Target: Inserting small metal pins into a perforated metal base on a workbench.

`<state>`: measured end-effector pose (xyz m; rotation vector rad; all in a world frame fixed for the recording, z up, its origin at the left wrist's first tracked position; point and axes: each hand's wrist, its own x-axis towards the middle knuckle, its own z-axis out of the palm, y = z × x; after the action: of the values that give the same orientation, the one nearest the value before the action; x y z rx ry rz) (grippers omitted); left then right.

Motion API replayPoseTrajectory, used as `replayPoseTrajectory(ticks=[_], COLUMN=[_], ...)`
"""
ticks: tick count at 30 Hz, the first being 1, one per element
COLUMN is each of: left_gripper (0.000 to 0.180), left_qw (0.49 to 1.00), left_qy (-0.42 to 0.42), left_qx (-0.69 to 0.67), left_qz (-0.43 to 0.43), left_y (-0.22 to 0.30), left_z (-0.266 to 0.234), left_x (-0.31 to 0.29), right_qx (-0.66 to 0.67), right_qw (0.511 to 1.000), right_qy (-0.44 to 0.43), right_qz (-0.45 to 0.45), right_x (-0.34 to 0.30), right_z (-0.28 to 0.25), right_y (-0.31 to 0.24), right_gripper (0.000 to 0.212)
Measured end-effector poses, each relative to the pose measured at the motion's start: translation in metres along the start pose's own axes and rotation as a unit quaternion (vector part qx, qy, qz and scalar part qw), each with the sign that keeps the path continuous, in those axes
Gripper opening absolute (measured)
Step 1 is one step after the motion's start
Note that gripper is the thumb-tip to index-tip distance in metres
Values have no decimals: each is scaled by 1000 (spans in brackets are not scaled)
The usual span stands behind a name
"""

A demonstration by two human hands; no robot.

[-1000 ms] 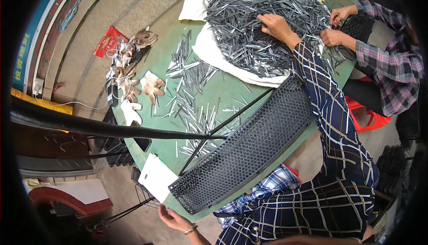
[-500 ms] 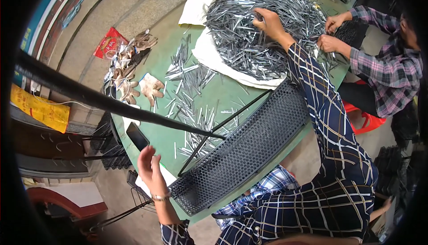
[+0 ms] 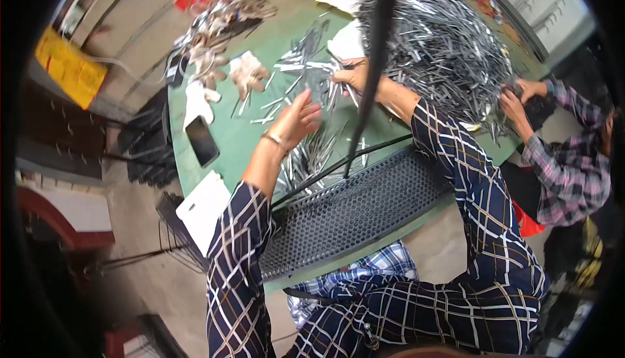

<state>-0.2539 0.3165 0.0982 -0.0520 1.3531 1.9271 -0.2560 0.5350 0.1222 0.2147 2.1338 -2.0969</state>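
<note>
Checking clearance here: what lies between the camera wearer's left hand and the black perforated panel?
In the head view, loose thin grey strips and a slim black bar lie between the left hand and the perforated panel.

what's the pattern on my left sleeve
Your left sleeve is dark navy with white and tan check lines, best seen in the head view.

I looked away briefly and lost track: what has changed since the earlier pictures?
The right hand has moved left, off the big pile, to the loose strips; it seems to hold some, though blur hides the grip. The left hand has moved forward and right, from near the white sheet, apparently empty. The view has shifted. The phone and perforated black panel stayed put.
</note>
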Motion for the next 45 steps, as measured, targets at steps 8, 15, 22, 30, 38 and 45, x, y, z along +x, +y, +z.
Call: replayPoseTrajectory(ticks=[8, 15, 22, 30, 38, 45], left_gripper=[45, 42, 51, 46, 40, 38], left_qw=[996, 882, 730, 705, 794, 829], left_qy=[-31, 99, 210, 188, 227, 247], left_qx=[-45, 459, 650, 680, 563, 501], left_qz=[-71, -35, -24, -70, -18, -14], left_y=[-26, -34, -20, -18, -24, -24], left_z=[-37, -77, -74, -63, -61, -53], left_x=[3, 1, -21, -3, -5, -7], right_qx=[-95, -408, -445, -271, -419, -373], right_qw=[972, 850, 832, 938, 846, 853], right_qy=[-184, -333, -224, -178, -306, -328], right_qz=[113, -16, -244, 122, 125, 162], right_x=[0, -2, -15, -32, 49, 35], right_z=[67, 52, -5, -34, 27, 91], right_y=[20, 22, 12, -3, 44, 38], right_gripper=[72, 59, 33, 34, 32, 31])
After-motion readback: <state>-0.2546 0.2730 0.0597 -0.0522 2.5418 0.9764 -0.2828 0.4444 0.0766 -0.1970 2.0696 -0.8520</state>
